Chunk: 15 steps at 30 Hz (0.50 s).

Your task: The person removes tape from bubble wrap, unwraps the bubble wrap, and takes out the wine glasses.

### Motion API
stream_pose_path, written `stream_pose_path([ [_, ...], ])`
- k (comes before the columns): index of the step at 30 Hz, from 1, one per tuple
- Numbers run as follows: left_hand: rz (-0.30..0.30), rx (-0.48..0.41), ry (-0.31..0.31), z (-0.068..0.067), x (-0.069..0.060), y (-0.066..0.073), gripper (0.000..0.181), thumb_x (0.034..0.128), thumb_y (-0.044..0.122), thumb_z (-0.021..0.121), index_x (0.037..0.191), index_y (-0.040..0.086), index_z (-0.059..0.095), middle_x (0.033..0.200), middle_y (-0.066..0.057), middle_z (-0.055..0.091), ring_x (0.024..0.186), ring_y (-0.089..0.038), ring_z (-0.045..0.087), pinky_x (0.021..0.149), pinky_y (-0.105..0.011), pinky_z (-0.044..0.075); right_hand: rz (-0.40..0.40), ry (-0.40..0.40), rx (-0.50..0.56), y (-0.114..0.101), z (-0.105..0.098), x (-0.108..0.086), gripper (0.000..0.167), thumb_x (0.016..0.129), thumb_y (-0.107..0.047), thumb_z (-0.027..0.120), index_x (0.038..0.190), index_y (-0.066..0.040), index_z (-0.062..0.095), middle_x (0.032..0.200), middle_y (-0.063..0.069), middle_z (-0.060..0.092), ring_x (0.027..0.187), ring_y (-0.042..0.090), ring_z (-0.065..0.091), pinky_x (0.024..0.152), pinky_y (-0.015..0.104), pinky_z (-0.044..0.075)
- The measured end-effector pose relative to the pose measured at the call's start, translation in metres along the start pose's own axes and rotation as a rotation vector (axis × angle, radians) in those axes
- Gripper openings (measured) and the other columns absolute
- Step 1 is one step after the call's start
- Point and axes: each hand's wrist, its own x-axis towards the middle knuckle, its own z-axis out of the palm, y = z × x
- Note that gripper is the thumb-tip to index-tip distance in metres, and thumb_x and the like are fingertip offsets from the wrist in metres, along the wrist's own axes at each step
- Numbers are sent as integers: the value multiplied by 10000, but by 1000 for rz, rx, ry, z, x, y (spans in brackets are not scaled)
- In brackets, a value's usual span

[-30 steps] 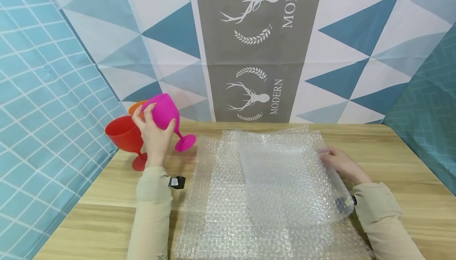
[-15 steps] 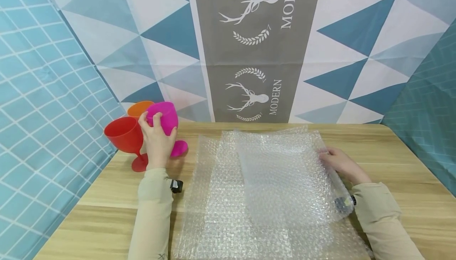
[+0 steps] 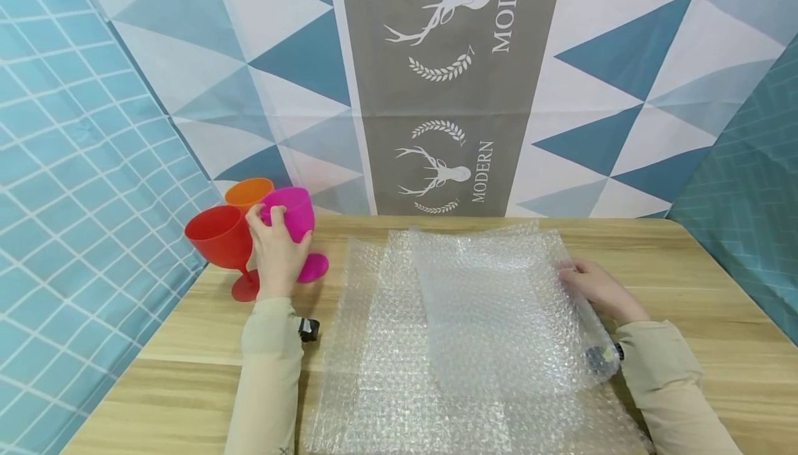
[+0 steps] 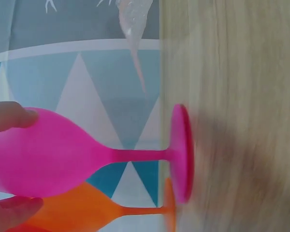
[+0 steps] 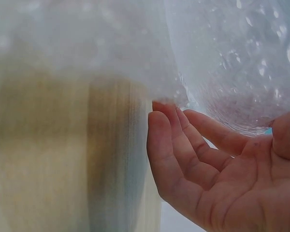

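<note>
My left hand [image 3: 277,254] grips the bowl of a pink goblet [image 3: 296,212], fingers over its rim side and thumb on the near side. In the left wrist view the goblet's stem and round foot [image 4: 181,154] show; whether the foot touches the table cannot be told. A red goblet [image 3: 218,237] stands left of this hand, and an orange goblet [image 3: 248,192] stands behind, partly hidden. On the right, my right hand [image 3: 601,289] pinches the edge of the top bubble wrap sheet [image 3: 492,309], thumb above and fingers beneath, lifting that edge.
More bubble wrap [image 3: 386,386] lies under the top sheet across the middle of the wooden table [image 3: 181,372]. A patterned cloth backdrop [image 3: 436,95] rises behind the table, and a blue checked cloth [image 3: 75,199] hangs along the left side.
The pink goblet was tilted and higher; my left hand has lowered it and turned it more upright beside the orange goblet. My right hand has stayed at the bubble wrap edge.
</note>
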Motion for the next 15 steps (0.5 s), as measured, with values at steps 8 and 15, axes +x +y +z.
stream_pose_path([
  [8,-56,74,-72,-8,2,3,540,748,165,716,1147,5,390,1289,-209,239,1123,-431,386,732,-593,484,13,-1,-6,1,0,1,534,978,-239,326,1322,166,269,1292,395,350,1143,505,416,835,555,452],
  [15,-39,140,-43,-14,2,5,562,720,167,742,1135,-15,411,1237,-242,302,1005,-448,449,775,-574,474,17,7,-11,0,-1,2,526,978,-228,329,1311,176,278,1292,398,345,1159,509,395,874,567,424],
])
